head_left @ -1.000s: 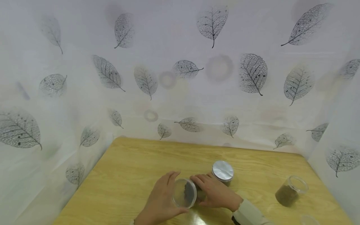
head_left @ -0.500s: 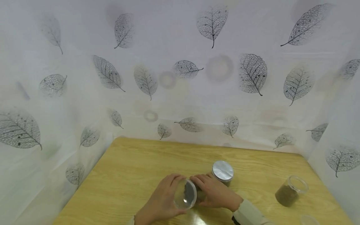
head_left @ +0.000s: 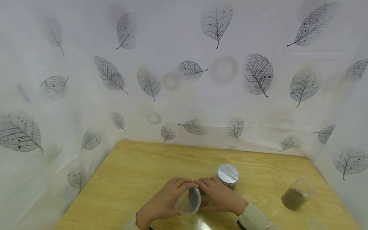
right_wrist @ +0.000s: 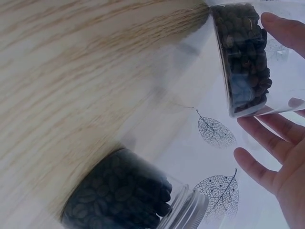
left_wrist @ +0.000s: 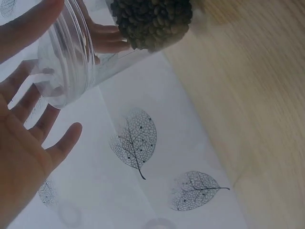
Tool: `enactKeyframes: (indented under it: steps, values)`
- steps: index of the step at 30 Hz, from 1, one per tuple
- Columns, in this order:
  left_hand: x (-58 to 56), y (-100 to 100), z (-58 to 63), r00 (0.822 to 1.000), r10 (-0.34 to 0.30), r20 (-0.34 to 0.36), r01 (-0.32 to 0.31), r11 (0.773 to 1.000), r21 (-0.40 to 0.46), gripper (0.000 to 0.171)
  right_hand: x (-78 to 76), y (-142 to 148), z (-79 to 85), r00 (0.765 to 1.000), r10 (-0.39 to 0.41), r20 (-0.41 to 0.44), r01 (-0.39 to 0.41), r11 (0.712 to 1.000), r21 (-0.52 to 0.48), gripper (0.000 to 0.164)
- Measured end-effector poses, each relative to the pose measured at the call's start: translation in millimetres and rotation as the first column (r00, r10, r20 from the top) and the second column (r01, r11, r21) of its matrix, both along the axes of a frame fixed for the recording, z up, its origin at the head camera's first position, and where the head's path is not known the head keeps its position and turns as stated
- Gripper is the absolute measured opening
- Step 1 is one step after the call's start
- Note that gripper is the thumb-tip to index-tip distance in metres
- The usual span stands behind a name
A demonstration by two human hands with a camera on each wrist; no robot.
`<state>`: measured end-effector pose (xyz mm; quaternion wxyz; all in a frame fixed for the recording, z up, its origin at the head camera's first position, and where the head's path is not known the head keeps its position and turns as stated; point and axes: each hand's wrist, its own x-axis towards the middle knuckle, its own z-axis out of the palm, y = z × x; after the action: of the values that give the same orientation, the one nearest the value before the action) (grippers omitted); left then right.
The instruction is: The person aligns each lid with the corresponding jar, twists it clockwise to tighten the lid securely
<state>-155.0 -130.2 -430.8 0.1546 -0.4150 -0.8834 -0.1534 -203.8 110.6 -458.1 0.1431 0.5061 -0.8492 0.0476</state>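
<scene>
Held jar: the clear jar [head_left: 192,202] is at bottom centre of the head view, between both hands; dark beans fill its base end.
Direction: tilted; its long axis runs roughly left to right there, mouth to the left.
Grip: the left hand [head_left: 162,203] holds round the mouth end, the right hand [head_left: 225,197] the body.
Hidden: fingers cover much of the body; one cannot tell if a clear lid closes the mouth.
Cut off: a faint round clear piece [head_left: 315,225], lower right.

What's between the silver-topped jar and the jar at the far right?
Just bare wooden table. The head view shows nothing standing between the silver-topped jar and the far-right jar.
</scene>
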Motion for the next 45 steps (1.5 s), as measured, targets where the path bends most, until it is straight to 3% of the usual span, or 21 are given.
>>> enactKeyframes:
  steps: [4,7,9,13,16,19,23,27,35,45]
  values:
    - [2.9,-0.9,-2.0,0.998,0.046,0.046,-0.047,0.999,0.023,0.114,-0.3,0.1,-2.4,1.000,-0.004,0.012,0.004,1.000,-0.022,0.089]
    - [8.5,0.0,-5.7,0.986,0.142,0.084,-0.148,0.987,0.064,0.121,-0.1,-0.1,-4.0,1.000,-0.002,0.016,0.002,0.999,-0.033,0.090]
    - [13.4,2.6,-8.8,0.969,0.233,0.079,-0.239,0.967,0.087,0.122,0.3,-0.2,-4.1,1.000,0.001,0.003,-0.001,0.999,-0.036,0.090]
    - [22.4,11.3,-13.6,0.917,0.393,0.064,-0.398,0.906,0.146,0.111,0.8,-0.9,-3.2,1.000,-0.006,-0.022,0.005,0.999,-0.046,0.089]
    - [26.3,17.0,-14.6,0.892,0.449,0.053,-0.451,0.876,0.172,0.101,0.8,-1.3,-1.8,1.000,-0.016,-0.022,0.015,0.999,-0.046,0.090]
    - [27.2,19.3,-14.8,0.883,0.468,0.034,-0.467,0.868,0.171,0.094,0.8,-1.6,-1.0,1.000,-0.025,-0.011,0.024,0.999,-0.040,0.090]
    - [24.6,17.8,-14.7,0.894,0.448,-0.017,-0.439,0.883,0.169,0.094,0.5,-1.2,-1.8,0.999,-0.030,-0.014,0.030,0.999,-0.033,0.089]
    - [19.1,13.1,-15.3,0.920,0.388,-0.059,-0.374,0.913,0.164,0.095,0.5,-0.8,-3.3,0.999,-0.028,-0.027,0.027,0.999,-0.037,0.089]
    - [11.3,5.2,-14.3,0.965,0.262,-0.018,-0.258,0.957,0.133,0.095,0.4,-0.8,-3.7,1.000,-0.014,0.020,0.015,0.999,-0.033,0.086]
    - [7.0,-3.4,-5.9,0.991,0.132,-0.014,-0.132,0.991,0.024,0.101,1.0,-2.9,-0.6,0.999,-0.021,0.027,0.021,1.000,-0.005,0.085]
